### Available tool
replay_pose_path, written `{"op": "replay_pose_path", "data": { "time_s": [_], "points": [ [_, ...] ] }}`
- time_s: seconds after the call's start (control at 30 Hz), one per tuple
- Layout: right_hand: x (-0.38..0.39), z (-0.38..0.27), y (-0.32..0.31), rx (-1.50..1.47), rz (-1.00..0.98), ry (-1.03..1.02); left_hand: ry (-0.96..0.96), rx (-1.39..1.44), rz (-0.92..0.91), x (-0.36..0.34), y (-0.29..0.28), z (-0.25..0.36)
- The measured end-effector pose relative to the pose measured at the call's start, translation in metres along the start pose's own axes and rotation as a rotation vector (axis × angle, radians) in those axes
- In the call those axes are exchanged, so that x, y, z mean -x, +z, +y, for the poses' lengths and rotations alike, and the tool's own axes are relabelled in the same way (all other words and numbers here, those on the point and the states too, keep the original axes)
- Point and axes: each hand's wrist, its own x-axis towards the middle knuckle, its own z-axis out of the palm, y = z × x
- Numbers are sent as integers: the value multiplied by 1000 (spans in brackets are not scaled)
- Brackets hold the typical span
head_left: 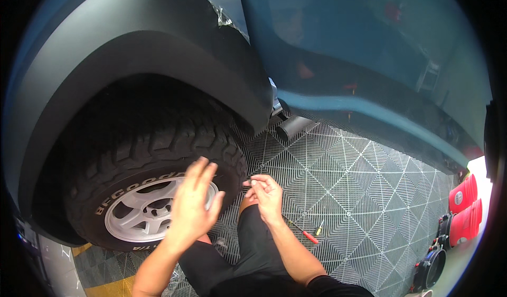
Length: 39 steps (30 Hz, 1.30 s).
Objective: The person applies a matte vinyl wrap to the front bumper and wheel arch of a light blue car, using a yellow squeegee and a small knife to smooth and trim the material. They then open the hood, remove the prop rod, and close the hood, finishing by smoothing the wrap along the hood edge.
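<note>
Left hand (194, 202) splays empty before wheel (138, 217), right hand (268, 198) pinches, contents unclear; red-handled tool (310, 237) lies inside floor's (364, 191) right edge, seemingly handy.

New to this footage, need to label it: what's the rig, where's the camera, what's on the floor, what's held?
No robot here, just a person's two bare hands. The single picture is from a head-worn fisheye camera looking down, so straight edges bend. The left hand, open and apparently empty, is in front of the wheel. The right hand is curled in; whether it pinches something small, I can't tell. On the patterned floor lie a red-handled tool and a smaller yellow tool.
</note>
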Motion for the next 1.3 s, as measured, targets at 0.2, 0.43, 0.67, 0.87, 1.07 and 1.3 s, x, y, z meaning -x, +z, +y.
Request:
{"op": "replay_pose_path", "data": {
  "time_s": [0.2, 0.43, 0.67, 0.87, 1.07, 1.3],
  "points": [
    [10, -40, 43, -192, -105, 88, -121, 554, 24, -5, 49, 6],
    [3, -63, 60, -99, -221, 37, -316, 733, 68, -8, 38, 2],
    [6, -82, 53, -87, -210, 20, -435, 1248, 249, -40, 22, -10],
    [42, -46, -4, 30, -65, 137, -469, 1296, 638, -132, -17, -49],
    [100, -22, -73, 205, 106, 447, -444, 1323, 679, -159, -13, -44],
    [111, -34, -98, 238, 192, 432, -413, 1254, 669, -164, -11, -43]
  ]
}}
